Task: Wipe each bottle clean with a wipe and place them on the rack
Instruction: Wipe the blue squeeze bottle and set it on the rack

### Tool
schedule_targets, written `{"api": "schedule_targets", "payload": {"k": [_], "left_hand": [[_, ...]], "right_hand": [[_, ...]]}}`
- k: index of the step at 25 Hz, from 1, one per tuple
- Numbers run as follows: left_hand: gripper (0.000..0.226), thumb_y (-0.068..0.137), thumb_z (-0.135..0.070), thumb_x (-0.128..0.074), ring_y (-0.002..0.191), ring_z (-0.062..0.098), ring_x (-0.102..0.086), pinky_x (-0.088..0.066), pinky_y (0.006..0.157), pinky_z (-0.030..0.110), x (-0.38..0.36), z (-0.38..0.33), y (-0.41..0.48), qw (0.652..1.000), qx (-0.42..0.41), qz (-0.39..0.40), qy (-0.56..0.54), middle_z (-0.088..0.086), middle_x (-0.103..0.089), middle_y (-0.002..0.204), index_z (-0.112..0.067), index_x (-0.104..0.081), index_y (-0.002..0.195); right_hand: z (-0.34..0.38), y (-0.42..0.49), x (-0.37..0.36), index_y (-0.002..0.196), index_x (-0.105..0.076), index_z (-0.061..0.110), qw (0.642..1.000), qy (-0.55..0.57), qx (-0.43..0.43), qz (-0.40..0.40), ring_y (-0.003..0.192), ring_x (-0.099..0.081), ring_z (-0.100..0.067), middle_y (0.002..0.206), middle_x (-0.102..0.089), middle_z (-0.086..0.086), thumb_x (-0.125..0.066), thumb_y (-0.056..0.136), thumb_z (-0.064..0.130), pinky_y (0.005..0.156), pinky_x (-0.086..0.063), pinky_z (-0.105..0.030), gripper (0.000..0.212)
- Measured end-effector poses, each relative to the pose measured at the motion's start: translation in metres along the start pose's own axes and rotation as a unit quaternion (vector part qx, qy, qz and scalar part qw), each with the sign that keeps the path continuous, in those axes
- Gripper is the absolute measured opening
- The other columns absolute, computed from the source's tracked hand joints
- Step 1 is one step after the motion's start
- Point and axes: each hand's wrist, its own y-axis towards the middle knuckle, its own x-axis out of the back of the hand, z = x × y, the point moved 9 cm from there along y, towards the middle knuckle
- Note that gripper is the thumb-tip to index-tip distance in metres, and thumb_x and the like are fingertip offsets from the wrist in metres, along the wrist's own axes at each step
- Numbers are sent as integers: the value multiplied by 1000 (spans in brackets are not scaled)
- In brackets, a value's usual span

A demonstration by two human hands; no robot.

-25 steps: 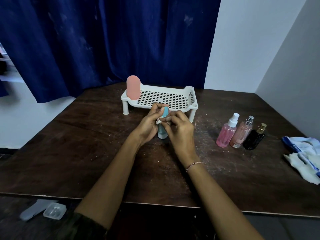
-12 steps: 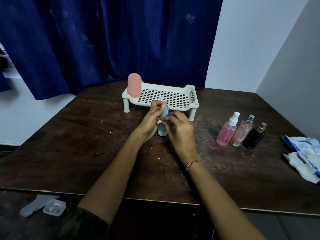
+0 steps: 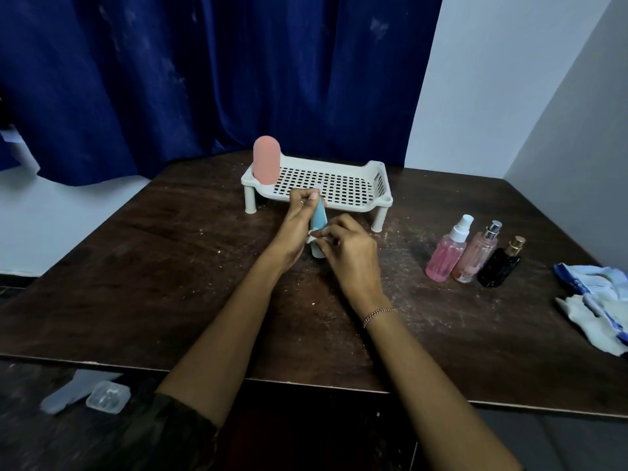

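Observation:
My left hand (image 3: 296,229) grips a light blue bottle (image 3: 318,220) near its top, just in front of the white perforated rack (image 3: 370,205). My right hand (image 3: 350,253) presses a small white wipe (image 3: 313,236) against the bottle's lower half. A pink rounded bottle (image 3: 266,164) stands upright in the rack's far left corner. On the table to the right, three bottles stand in a row: a pink spray bottle (image 3: 448,253), a pale pink perfume bottle (image 3: 476,255) and a black bottle with a gold cap (image 3: 501,265).
A crumpled blue and white pack of wipes (image 3: 598,300) lies at the table's right edge. The dark wooden table (image 3: 170,283) is dusty. A clear plastic box (image 3: 108,397) lies on the floor at the lower left. A blue curtain hangs behind the table.
My right hand with the wipe has slid down the blue bottle, from near its top to its lower half. The left hand keeps its grip.

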Motion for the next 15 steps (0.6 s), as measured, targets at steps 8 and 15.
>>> {"api": "schedule_targets", "payload": {"k": [8, 15], "left_hand": [[17, 102, -21, -32, 76, 13, -47, -41, 75, 29, 10, -1, 3, 999, -17, -35, -25, 3, -51, 84, -17, -41, 88], [20, 102, -16, -28, 80, 11, -52, -45, 79, 23, 16, -6, 2, 997, -27, -57, -37, 4, -54, 84, -14, -43, 90]], "right_hand": [[-2, -1, -7, 86, -72, 15, 997, -73, -6, 27, 78, -56, -18, 82, -60, 1, -74, 74, 22, 59, -47, -29, 14], [-24, -2, -15, 86, -73, 12, 995, 23, -76, 56, 69, -59, -12, 85, -64, -2, -77, 72, 16, 71, -47, -21, 16]]}}
